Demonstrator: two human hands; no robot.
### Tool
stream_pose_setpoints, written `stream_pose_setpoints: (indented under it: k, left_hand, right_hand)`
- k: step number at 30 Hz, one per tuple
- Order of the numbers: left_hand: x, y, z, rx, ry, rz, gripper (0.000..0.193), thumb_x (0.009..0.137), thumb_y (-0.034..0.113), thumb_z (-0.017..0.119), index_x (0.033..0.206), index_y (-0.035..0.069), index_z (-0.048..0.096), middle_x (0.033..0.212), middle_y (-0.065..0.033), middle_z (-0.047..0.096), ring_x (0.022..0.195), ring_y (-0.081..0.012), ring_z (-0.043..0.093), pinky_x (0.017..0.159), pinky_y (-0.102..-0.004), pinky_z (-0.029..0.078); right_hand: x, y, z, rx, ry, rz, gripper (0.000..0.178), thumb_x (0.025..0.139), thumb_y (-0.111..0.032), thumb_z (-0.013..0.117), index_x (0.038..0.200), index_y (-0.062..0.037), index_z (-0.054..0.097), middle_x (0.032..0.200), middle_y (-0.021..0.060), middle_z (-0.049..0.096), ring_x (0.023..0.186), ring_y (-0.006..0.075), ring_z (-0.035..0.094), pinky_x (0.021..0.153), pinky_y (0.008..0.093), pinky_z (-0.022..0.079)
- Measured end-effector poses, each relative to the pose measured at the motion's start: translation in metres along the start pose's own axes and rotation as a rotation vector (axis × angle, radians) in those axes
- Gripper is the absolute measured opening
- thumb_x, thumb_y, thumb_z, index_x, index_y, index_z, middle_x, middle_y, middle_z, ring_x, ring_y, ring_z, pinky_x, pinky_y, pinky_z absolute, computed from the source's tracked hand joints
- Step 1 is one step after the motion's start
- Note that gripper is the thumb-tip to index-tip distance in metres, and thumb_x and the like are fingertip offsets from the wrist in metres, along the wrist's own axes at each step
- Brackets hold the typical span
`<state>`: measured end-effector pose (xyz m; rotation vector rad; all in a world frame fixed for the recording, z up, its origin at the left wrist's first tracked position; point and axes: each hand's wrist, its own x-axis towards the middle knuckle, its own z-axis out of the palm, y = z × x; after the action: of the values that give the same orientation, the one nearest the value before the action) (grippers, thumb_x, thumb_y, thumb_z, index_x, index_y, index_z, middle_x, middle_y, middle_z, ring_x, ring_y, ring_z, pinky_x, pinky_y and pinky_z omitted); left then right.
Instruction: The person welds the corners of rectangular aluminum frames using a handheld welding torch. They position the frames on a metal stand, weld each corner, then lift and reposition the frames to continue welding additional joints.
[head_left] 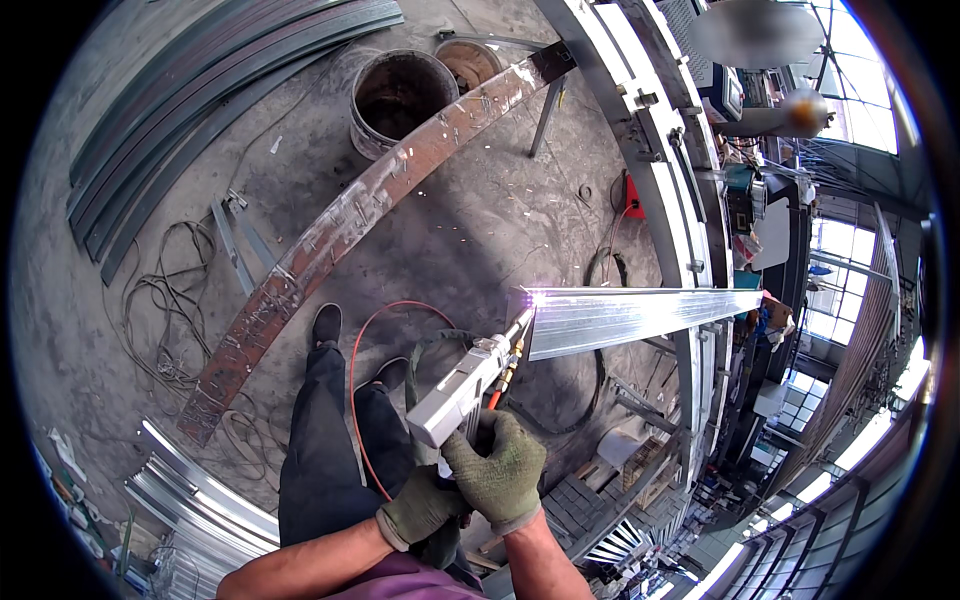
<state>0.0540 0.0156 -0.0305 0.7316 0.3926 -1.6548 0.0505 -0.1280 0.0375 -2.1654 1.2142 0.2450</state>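
Note:
A silver handheld welding gun (462, 388) slants up and away from me. My right hand (498, 470), in a green knit glove, is closed around its grip. Lower and to the left, my left hand (425, 505), gloved alike, closes on the lower end of the grip; its fingers are partly hidden. The gun's nozzle meets the near end of a long shiny metal profile (640, 312), where a bright violet-white spark glows. A brass fitting (508, 375) with a short orange hose runs alongside the nozzle.
A rusty steel beam (340, 225) crosses ahead and left, beside a metal bucket (402, 95). Long grey profiles (210, 100) lie far left. A red hose (357, 370) and tangled cables (172, 300) lie on the floor. A pale metal frame (655, 150) stands at right.

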Motion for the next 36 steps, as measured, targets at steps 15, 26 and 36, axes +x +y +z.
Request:
stream_pose_setpoints:
  k: [15, 26, 36]
  left_hand:
    - [0.0, -0.008, -0.001, 0.006, 0.009, 0.042, 0.022, 0.086, 0.011, 0.085, 0.103, 0.0, 0.076, 0.083, -0.0064, 0.077, 0.073, -0.0159, 0.074, 0.067, -0.0331, 0.061]
    - [-0.004, -0.006, 0.001, -0.005, 0.012, 0.027, 0.02, 0.088, 0.011, 0.085, 0.102, -0.001, 0.075, 0.082, -0.0071, 0.077, 0.071, -0.0162, 0.074, 0.066, -0.0328, 0.06]
    - [-0.008, -0.017, 0.0, 0.05, 0.05, 0.057, 0.021, 0.089, 0.015, 0.085, 0.101, -0.001, 0.077, 0.08, -0.0063, 0.077, 0.072, -0.0144, 0.075, 0.066, -0.0313, 0.059]
  right_hand:
    - [-0.003, 0.004, 0.001, -0.009, -0.002, -0.008, 0.043, 0.088, -0.029, 0.093, 0.108, 0.0052, 0.077, 0.083, 0.0114, 0.082, 0.074, 0.0157, 0.079, 0.07, 0.0327, 0.063]
    - [-0.004, 0.004, 0.002, 0.054, 0.009, 0.013, 0.05, 0.087, -0.041, 0.093, 0.106, 0.0029, 0.077, 0.079, 0.0124, 0.08, 0.07, 0.0251, 0.081, 0.066, 0.0377, 0.063]
    - [-0.011, -0.003, -0.001, 0.075, -0.041, 0.048, 0.048, 0.088, -0.041, 0.092, 0.109, 0.0005, 0.08, 0.083, 0.0122, 0.081, 0.074, 0.0252, 0.082, 0.068, 0.0368, 0.062]
